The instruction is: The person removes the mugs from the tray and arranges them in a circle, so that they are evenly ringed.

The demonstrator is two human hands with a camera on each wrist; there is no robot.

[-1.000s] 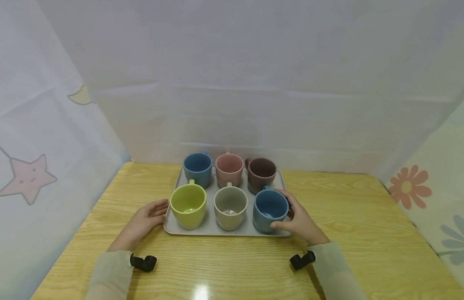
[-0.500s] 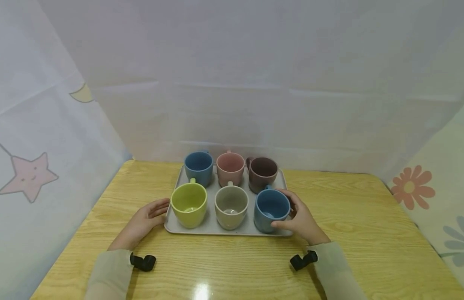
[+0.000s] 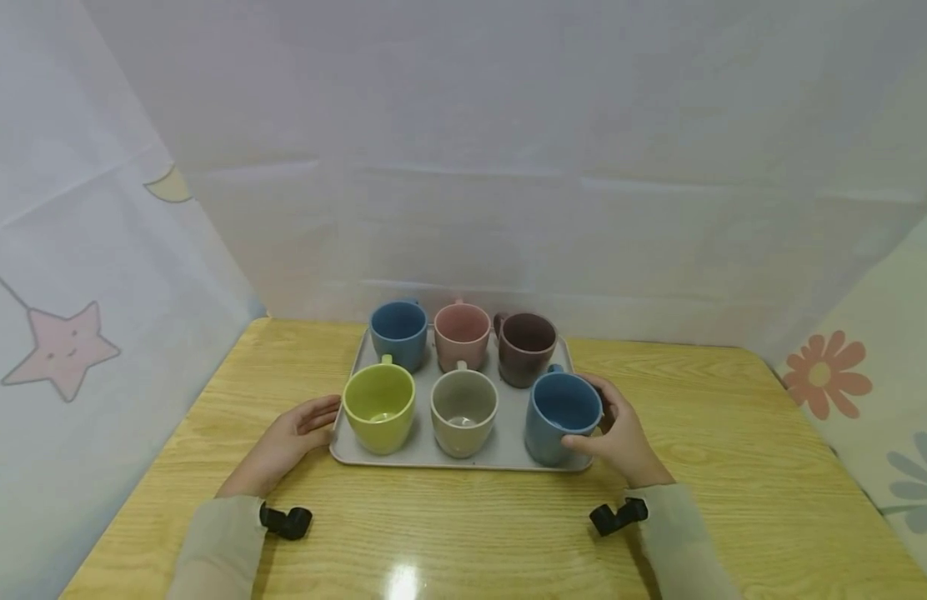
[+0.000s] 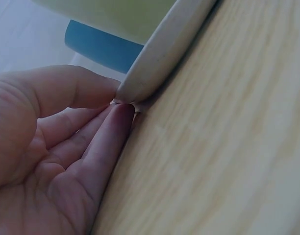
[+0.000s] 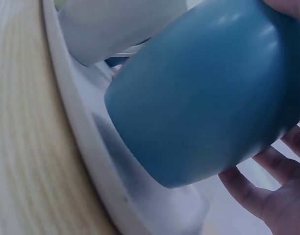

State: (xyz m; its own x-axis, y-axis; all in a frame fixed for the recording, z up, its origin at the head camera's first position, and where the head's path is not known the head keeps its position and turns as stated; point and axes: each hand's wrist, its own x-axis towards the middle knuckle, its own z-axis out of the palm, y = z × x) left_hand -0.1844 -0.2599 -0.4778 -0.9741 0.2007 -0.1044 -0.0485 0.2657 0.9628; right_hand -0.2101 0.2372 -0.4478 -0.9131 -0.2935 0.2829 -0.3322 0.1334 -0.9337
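My right hand grips the front-right blue mug around its body, thumb near the rim and fingers on the far side. In the right wrist view this mug is tilted just above the tray, with a shadow under its base. My left hand is at the left edge of the pale rectangular tray. The left wrist view shows its thumb and fingertips pinching the tray's rim. Next to the held mug stands a light grey mug, and a yellow-green mug is nearest my left hand.
Along the tray's back row stand another blue mug, a pink mug and a dark brown mug. The tray lies on a wooden table. White cloth hangs behind it, with printed cloth at both sides.
My right hand has shifted the blue mug to the right, away from the grey mug and toward the tray's right edge. My left hand keeps its place at the tray.
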